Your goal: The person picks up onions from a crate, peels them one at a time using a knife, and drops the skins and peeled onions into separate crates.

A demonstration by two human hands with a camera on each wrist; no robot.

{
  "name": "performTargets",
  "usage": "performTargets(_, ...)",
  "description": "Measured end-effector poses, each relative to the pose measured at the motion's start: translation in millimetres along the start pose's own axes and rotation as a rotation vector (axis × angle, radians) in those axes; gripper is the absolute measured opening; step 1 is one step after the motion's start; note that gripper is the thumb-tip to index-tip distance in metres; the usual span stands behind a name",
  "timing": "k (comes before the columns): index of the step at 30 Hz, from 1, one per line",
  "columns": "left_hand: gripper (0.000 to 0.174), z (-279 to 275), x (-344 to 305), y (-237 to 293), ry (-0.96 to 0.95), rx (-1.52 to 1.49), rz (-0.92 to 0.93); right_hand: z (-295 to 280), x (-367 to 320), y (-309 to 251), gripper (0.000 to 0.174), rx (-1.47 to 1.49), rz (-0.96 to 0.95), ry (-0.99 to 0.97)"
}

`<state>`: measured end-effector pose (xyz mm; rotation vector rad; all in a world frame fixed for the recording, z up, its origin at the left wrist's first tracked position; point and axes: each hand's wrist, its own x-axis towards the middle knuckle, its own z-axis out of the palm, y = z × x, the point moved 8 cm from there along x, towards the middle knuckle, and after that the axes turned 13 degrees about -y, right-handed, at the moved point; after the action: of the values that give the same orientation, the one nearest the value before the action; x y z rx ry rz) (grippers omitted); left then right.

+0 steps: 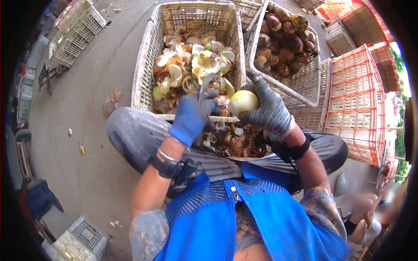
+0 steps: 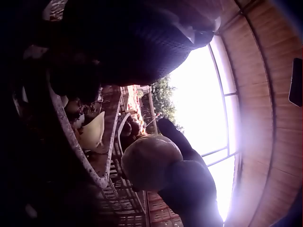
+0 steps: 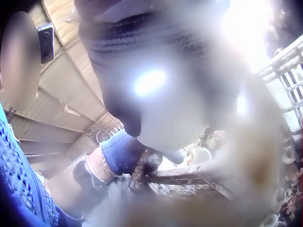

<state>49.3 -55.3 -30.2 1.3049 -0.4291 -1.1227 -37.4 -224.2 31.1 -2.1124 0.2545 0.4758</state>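
Observation:
My right hand, in a grey knit glove, grips a pale peeled onion between thumb and fingers. The same onion shows in the left wrist view, with dark gloved fingers round its side. To the left, my left hand in a blue glove is curled round a knife; its grey blade points away from me and is blurred, its handle hidden in the fist. Both hands are over the near rim of a crate heaped with onion peels.
A second crate of brown-skinned onions stands at the right. More peels lie between my knees. White crates with red netting are stacked far right, with a seated person below. Another crate sits at the upper left.

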Motion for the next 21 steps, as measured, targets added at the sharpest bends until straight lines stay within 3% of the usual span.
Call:
performTargets(1,0.05,13,-7,13,-0.03,-0.191,0.114,-3,-1,-6,0.102,0.029,-0.127,0.099)
performTargets(2,0.05,18,-10,14,-0.033,-0.183,0.12,-5,-3,-10,0.103,0.059,-0.253,0.194)
performTargets(3,0.049,28,-15,26,-0.016,-0.131,0.171,-6,-8,-10,0.103,0.061,-0.256,0.196)
performTargets(5,0.047,38,-21,37,0.001,-0.029,0.277,-8,-18,-6,0.106,0.587,-0.462,0.305)
performTargets(6,0.047,43,-20,45,0.005,0.021,0.341,0,-23,-14,0.108,0.84,-0.334,0.191)
performTargets(7,0.046,47,-19,52,0.009,0.07,0.399,8,-23,-2,0.106,0.949,-0.32,0.204)
performTargets(8,0.042,54,-28,75,0.077,0.545,0.593,10,-27,7,0.105,0.925,-0.302,0.236)
performTargets(11,0.041,66,-34,75,0.026,0.611,0.682,8,-34,15,0.107,0.922,-0.289,0.258)
performTargets(13,0.044,69,-36,78,0.089,0.625,0.715,7,-39,20,0.108,0.938,-0.285,0.242)
performTargets(15,0.044,56,-39,75,0.309,0.676,0.708,0,-47,24,0.112,0.855,-0.346,0.315)
performTargets(20,0.061,94,-51,100,0.309,1.227,0.731,-4,-52,11,0.128,0.834,-0.371,0.362)
performTargets(21,0.061,93,-48,97,0.315,1.229,0.728,-3,-53,2,0.132,0.887,-0.37,0.349)
